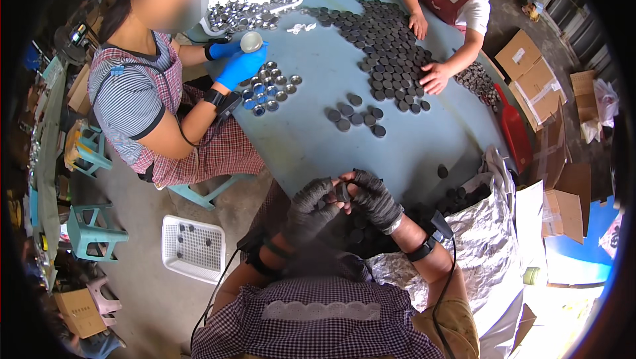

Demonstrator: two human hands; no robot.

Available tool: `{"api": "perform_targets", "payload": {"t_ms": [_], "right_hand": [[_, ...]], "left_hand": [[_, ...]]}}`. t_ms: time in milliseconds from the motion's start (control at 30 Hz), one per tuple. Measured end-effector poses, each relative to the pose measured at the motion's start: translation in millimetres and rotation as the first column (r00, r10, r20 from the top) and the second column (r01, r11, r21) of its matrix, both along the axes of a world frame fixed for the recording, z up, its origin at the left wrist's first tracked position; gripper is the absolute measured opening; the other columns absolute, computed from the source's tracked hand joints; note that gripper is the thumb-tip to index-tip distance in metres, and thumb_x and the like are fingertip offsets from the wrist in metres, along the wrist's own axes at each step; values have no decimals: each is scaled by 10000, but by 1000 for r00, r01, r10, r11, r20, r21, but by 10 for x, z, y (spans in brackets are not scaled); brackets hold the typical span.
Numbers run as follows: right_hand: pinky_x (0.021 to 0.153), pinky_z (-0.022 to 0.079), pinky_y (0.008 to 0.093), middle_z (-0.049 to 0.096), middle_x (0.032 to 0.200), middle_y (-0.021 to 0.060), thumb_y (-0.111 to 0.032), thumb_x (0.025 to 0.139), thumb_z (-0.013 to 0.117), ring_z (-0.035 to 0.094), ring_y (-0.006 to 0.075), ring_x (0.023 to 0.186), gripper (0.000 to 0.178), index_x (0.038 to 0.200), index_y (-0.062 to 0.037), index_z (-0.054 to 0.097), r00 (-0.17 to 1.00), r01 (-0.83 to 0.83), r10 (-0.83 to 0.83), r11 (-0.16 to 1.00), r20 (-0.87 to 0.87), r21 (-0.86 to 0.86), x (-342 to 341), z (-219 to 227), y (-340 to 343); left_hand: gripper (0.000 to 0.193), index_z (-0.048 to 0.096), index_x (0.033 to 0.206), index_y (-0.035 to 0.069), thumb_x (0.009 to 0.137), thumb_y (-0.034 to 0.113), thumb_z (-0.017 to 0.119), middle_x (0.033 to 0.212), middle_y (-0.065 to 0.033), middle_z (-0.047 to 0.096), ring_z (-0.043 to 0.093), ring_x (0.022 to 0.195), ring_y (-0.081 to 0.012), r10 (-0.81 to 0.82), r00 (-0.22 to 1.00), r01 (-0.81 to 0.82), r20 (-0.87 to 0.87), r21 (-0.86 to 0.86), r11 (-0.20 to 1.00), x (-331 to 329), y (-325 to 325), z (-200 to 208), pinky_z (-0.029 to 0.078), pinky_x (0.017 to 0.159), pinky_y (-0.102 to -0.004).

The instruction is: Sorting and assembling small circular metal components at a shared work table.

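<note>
My left hand (311,208) and my right hand (375,200), both in dark grey fingerless gloves, meet at the near edge of the table. Between their fingertips they grip a small black round cap (342,192), seen partly edge-on. Beneath and right of my right hand lie more black caps (457,200), partly in shade, beside a silvery sack (483,226). Farther up the table sits a loose cluster of black caps (356,119), and beyond it a large spread of the same caps (391,48).
At left, a person in blue gloves (240,67) holds a small pale cup (252,42) over silvery caps (271,91). Across the table, another person's bare hand (434,78) touches the black caps. A white basket (193,273) stands on the floor; a red dustpan (513,130) is at right.
</note>
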State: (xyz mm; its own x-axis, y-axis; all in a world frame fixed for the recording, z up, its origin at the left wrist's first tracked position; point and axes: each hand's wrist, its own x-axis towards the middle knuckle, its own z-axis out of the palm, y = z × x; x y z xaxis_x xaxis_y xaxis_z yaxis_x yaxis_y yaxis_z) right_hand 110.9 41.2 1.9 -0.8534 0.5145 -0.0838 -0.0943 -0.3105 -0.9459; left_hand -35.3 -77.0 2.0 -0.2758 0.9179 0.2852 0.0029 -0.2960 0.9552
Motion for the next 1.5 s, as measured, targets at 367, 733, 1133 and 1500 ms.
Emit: {"api": "perform_targets", "payload": {"t_ms": [367,733,1133,1500], "right_hand": [[689,501,263,621,1023,76,-116,872,642,570,100,756,413,1238,-5,486,985,149,-168,949,43,278,54,-176,-30],[636,493,267,579,811,52,-114,866,623,575,132,693,366,1204,-33,508,997,8,1,993,82,-118,44,-1,2],[620,476,248,594,816,54,-194,878,615,563,113,681,446,1267,-28,470,999,-14,13,999,42,36,-22,-80,20],[476,422,194,593,770,26,-206,918,560,526,67,545,376,1230,0,514,946,-35,-11,990,324,137,99,-1,149]], "left_hand": [[455,578,1119,31,689,-5,722,1004,-101,592,602,867,-234,343,761,-246,-551,243,938,-70,39,-83,508,772,-353],[498,563,1170,25,703,-47,721,1038,-84,595,569,875,-168,227,911,-197,-344,122,973,-91,-11,-97,490,796,-290],[490,540,1160,23,712,-24,735,1011,-75,592,574,910,-153,197,925,-171,-324,107,979,-109,-18,-87,496,819,-296],[488,553,1106,-7,666,27,761,933,-86,623,602,813,-170,267,914,-251,-307,93,964,-145,16,-171,504,769,-310]]}}
